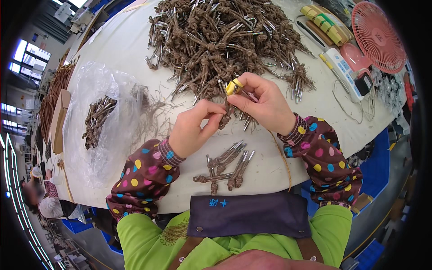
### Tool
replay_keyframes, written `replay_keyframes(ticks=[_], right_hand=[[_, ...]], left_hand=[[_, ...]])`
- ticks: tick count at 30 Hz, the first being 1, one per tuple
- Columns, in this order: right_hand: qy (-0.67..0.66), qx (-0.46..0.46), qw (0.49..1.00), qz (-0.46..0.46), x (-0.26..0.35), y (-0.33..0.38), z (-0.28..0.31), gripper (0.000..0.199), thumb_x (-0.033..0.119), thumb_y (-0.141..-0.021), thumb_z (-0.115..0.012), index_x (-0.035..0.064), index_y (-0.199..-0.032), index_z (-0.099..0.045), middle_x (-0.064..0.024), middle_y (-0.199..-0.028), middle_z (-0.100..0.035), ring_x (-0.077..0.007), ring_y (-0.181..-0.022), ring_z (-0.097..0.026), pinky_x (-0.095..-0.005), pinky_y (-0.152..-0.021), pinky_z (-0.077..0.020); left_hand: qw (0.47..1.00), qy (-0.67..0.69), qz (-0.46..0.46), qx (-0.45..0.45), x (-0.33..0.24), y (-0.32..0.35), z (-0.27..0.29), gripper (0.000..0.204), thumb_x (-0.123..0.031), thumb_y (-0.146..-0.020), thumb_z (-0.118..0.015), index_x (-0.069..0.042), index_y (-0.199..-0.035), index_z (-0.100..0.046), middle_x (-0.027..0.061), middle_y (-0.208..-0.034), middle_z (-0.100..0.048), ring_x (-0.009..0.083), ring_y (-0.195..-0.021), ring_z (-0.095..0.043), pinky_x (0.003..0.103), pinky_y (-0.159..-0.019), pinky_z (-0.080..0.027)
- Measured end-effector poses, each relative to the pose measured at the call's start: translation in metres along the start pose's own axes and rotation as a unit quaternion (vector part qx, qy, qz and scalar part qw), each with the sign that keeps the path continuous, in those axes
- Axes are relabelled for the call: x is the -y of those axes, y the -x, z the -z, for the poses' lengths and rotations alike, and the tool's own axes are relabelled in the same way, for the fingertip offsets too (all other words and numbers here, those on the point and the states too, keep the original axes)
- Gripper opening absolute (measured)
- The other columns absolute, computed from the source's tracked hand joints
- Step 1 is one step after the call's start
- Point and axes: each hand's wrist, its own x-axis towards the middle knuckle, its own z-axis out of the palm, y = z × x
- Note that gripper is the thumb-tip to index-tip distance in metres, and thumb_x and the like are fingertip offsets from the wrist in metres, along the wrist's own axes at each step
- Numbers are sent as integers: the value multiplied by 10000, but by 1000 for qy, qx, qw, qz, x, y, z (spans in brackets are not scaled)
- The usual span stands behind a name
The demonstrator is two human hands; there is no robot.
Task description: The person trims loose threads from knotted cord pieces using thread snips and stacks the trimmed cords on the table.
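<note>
My left hand (196,126) is closed in a pinch on a knotted brown cord (225,119) with metal tips, held above the table. Close beside it, my right hand (265,103) grips a small metal tool wrapped in yellow (233,86), which looks like thread snips; fingers hide part of it. The two hands nearly meet at the cord. Below them lies a small group of knotted cords (222,164) with silver tips. Just beyond my hands rises a large heap of the same brown cords (220,40).
On the left, a clear plastic bag (101,153) holds more cords, with loose threads (155,112) alongside. A pink fan (379,38), a white power strip (344,72) and a yellow-green package (327,22) stand at the right. A thin orange string (282,155) crosses the table's near right.
</note>
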Motion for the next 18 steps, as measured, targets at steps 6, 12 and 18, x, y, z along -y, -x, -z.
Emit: replay_keyframes(ticks=[6, 12, 18], right_hand=[[-78, 5, 997, -15, 1, 3, -10, 149, 37, -854, -641, 9, -981, -569, 3, -860, -580, -39, -738, -533, -189, -650, -440], [104, -50, 990, 76, 0, 4, -6, 262, 138, -858, -656, 10, -1050, -531, -25, -852, -583, -64, -676, -557, -203, -612, -448], [177, -104, 974, 98, 21, 9, 5, 355, 326, -836, -680, 54, -1013, -535, -76, -768, -573, -166, -601, -567, -264, -565, -450]], left_hand=[[941, 319, 116, 9, 1, 3, -9, 82, -12, -947, -466, 3, -1023, -493, 99, -940, -641, 116, -826, -632, 261, -719, -525], [955, 278, 102, -9, 10, 5, -8, 86, -11, -946, -473, -1, -1025, -506, 98, -951, -643, 101, -834, -616, 233, -747, -492], [998, 37, 0, -59, 22, 8, 4, 96, 14, -948, -440, -7, -1035, -474, 126, -971, -606, 117, -846, -579, 244, -761, -465]])
